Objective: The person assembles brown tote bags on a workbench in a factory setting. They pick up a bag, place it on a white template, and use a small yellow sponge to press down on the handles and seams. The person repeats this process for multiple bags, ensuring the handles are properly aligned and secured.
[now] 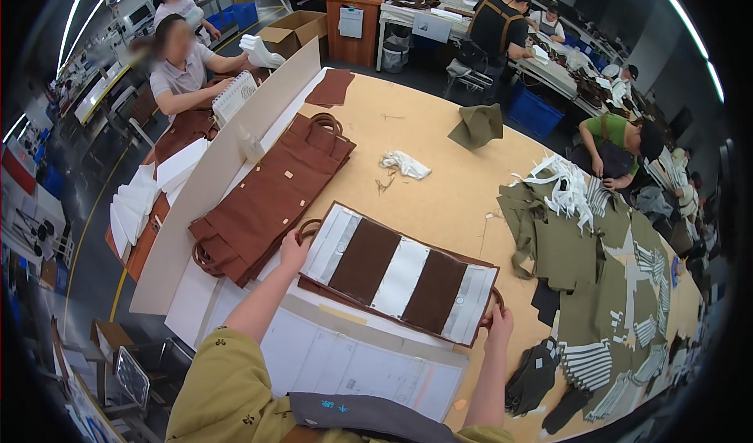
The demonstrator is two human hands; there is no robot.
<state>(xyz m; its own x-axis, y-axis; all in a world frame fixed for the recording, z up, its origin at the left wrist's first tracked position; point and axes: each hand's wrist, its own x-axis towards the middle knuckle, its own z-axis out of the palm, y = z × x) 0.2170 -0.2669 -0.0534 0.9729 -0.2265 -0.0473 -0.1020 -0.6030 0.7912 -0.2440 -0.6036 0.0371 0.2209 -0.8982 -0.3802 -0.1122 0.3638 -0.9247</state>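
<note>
A long flat brown bag piece [364, 256] lies in front of me, its upper face showing two dark brown bands, a white middle strip and pale ends. My left hand [294, 252] is closed on its left end, beside the looped brown handle [309, 228]. At the far right corner my right hand [497, 324] grips the other end by its handle. More brown cloth shows under the front edge of the piece. To its left lies a stack of reddish-brown bag pieces [276, 196] with looped handles at both ends.
An upright board [227, 172] edges the tan table [392, 114] on the left. White cloth scraps [405, 165] and an olive piece [476, 125] lie farther back. Olive cut panels [569, 247] and striped strips cover the right side. Co-workers sit or stand around, one beyond the board.
</note>
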